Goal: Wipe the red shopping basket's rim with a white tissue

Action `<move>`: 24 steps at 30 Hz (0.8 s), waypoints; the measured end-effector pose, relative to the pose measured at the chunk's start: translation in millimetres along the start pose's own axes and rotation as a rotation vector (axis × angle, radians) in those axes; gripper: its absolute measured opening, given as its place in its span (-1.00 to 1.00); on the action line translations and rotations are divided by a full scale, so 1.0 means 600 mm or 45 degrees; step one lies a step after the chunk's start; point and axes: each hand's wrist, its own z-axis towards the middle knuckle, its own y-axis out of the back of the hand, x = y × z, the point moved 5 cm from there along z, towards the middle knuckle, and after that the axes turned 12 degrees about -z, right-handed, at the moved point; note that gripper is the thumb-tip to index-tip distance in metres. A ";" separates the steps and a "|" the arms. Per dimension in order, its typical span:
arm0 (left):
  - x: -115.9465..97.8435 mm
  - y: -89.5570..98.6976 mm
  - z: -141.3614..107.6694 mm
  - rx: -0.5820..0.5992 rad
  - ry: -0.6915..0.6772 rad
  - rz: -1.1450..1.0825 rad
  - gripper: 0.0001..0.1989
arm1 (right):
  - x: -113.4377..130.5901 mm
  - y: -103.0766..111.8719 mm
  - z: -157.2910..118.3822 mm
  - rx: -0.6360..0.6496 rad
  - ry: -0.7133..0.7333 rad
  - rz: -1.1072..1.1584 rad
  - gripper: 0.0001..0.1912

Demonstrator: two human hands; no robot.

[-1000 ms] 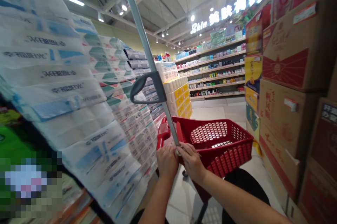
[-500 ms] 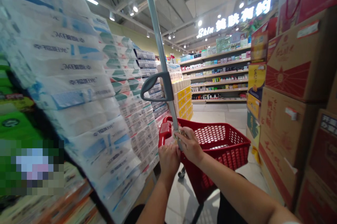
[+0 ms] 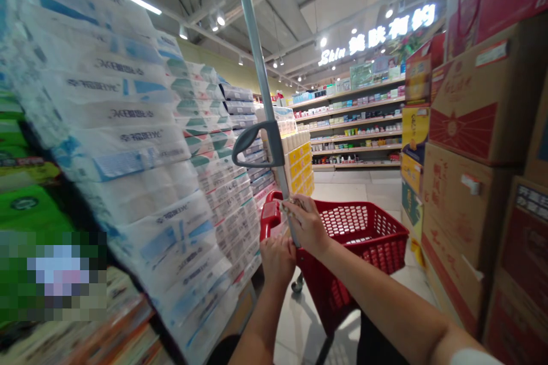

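From where I stand, it all comes down to the metal pole [image 3: 259,68] and the two hands at its foot. It leans steeply, its long axis rising from the right hand [image 3: 310,227] up and leftward until it leaves the top of the view. The right hand is the nearer one: its fingers are pinched narrow around the lower stretch, with a small patterned scrap [image 3: 296,203] at the fingertips, too small to make out. The left hand [image 3: 278,257] sits knuckles up just beside the pole's foot, at the near end of the cart's red handle [image 3: 270,213]; its fingertips are turned from me, so I cannot tell whether it is closed on anything.

The pole's foot comes down at the near left corner of the red cart [image 3: 377,255], though whether it touches the rim there is hidden. The basket stretches off to the right, away from both hands. Higher on the shaft, well above the hands, a grey loop grip [image 3: 274,144] points left, toward stacked paper packs [image 3: 141,142]. Cartons [image 3: 464,96] rise beyond the cart's right edge.
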 end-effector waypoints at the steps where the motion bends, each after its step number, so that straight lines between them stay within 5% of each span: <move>1: -0.001 0.001 -0.001 -0.004 -0.004 0.000 -0.74 | 0.002 0.001 0.006 -0.001 -0.002 -0.004 -0.59; 24: 0.006 -0.009 -0.004 0.006 -0.020 -0.036 -0.76 | 0.014 0.000 0.069 -0.060 0.010 -0.005 -0.57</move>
